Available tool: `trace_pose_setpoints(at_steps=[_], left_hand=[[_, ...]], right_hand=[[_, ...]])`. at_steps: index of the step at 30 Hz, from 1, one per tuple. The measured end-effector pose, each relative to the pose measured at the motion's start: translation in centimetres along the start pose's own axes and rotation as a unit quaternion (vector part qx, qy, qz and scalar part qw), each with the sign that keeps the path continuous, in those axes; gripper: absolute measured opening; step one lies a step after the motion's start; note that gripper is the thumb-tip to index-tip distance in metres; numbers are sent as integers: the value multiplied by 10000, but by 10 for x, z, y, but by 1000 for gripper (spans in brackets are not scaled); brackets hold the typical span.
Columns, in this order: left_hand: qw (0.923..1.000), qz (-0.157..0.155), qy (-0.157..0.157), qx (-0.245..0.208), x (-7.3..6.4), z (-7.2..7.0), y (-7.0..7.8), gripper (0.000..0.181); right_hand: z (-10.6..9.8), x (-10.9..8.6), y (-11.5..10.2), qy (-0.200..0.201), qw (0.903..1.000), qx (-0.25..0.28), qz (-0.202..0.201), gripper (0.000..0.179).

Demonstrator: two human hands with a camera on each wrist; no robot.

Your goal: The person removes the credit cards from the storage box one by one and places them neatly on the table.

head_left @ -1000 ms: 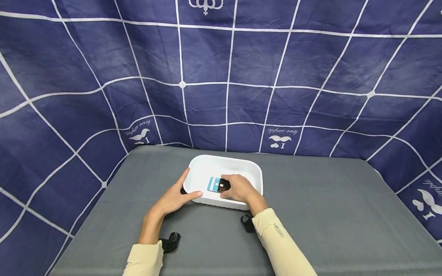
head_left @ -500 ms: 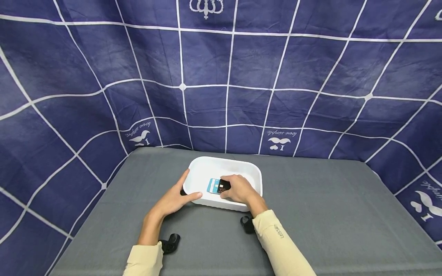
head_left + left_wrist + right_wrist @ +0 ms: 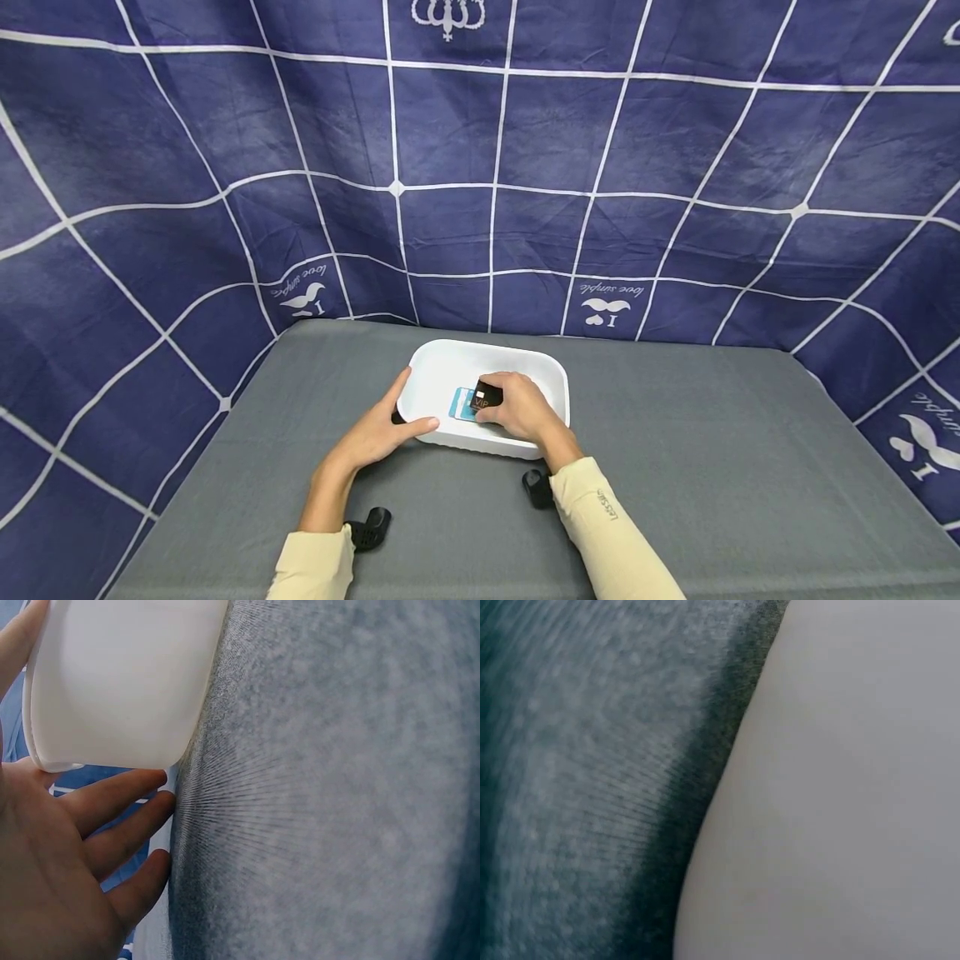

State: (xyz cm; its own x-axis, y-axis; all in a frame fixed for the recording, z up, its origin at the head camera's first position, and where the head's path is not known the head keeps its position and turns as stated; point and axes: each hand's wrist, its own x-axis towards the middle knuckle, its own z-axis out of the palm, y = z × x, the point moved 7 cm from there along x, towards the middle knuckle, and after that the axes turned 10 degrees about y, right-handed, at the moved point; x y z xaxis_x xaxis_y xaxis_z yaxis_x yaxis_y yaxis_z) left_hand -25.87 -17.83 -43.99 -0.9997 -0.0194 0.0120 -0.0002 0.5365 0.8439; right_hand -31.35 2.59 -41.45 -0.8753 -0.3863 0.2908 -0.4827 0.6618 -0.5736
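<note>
In the head view a white plastic tray (image 3: 489, 447) stands mid-table. At its near left corner my left hand (image 3: 375, 433) rests, thumb on the near rim and index finger along the left side. The left wrist view shows that left hand (image 3: 67, 847) with fairly straight, spread fingers against the tray wall (image 3: 120, 682). Inside the tray my right hand (image 3: 519, 407) pinches a black card (image 3: 484, 398) marked VIP, tilted up. A light blue card (image 3: 461, 403) lies partly under it. The right wrist view has only the tray wall (image 3: 832, 787) and cloth; the right hand is hidden there.
Grey cloth (image 3: 712, 467) covers the table. A dark blue curtain (image 3: 675, 142) with white lines hangs behind and at both sides. Black wrist devices (image 3: 371, 528) sit below both hands.
My right hand has raised the black card's far edge and drawn it slightly up off the blue card. The left hand and the tray have stayed in place.
</note>
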Motion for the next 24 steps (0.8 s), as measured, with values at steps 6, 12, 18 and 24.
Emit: trace_pose_setpoints(at_steps=[6, 12, 18, 24], left_hand=[[10000, -43, -13, -25, 0, 0, -1, 105], [10000, -14, 15, -46, 0, -1, 0, 105], [10000, -31, 26, -64, -1, -1, -1, 103], [9999, -73, 21, -144, 0, 1, -2, 104]], right_hand=[[0, 2, 1, 146, 9999, -44, 4, 56], [-2, 2, 0, 221, 9996, -54, -181, 58], [0, 1, 0, -46, 9995, 262, -188, 66], [0, 1, 4, -97, 9992, 350, 149, 68]])
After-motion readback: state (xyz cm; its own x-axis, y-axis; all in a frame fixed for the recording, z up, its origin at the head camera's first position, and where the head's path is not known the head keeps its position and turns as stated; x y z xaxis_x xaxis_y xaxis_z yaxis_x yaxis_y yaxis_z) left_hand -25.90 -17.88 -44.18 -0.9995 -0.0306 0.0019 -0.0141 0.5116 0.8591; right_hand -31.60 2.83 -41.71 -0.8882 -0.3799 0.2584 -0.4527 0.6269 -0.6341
